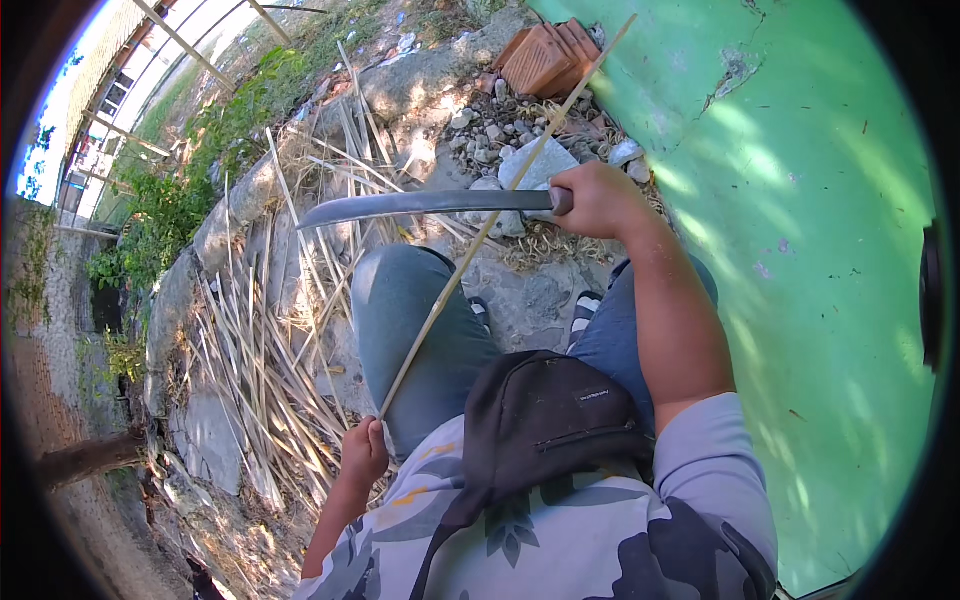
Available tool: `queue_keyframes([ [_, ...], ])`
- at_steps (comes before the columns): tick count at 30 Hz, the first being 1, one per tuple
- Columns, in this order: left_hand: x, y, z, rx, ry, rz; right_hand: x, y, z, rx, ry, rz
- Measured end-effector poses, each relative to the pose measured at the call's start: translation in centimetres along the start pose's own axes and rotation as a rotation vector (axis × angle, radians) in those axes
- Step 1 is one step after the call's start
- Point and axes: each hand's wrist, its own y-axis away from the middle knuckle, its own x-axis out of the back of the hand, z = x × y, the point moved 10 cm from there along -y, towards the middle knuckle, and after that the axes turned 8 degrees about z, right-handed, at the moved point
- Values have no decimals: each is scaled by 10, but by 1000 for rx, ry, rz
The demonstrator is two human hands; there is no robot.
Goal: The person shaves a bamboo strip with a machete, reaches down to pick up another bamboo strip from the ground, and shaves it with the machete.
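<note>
My right hand [603, 200] is closed round the handle of a machete [420, 203], whose long, slightly curved grey blade points left across my knees. Beneath the blade runs a long, thin bamboo strip [455, 283], slanting from my left side up to the far right. My left hand [364, 452] is closed on the strip's near end beside my left thigh. Blade and strip cross near the middle; whether they touch I cannot tell.
Many split bamboo strips [262, 385] lie piled on the ground at my left. Orange hollow bricks [545, 62] and grey rubble [485, 140] sit ahead. A smooth green floor [800, 300] spreads along my right. A black bag [555, 415] rests on my lap.
</note>
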Motion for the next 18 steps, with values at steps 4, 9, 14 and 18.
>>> queue_keyframes([
  [4, -5, -7, 5, -18, 20, -29, 16, -1, 67, -229, -44, 21],
  [9, -7, -2, -1, 1, 47, -35, 23, 0, 60, -356, -156, 135],
  [14, -10, -4, -13, 17, 35, -47, 12, 1, 7, -5, 55, 72],
  [18, -6, -8, -7, -26, 21, -20, 45, -7, 26, -105, 195, 162],
])
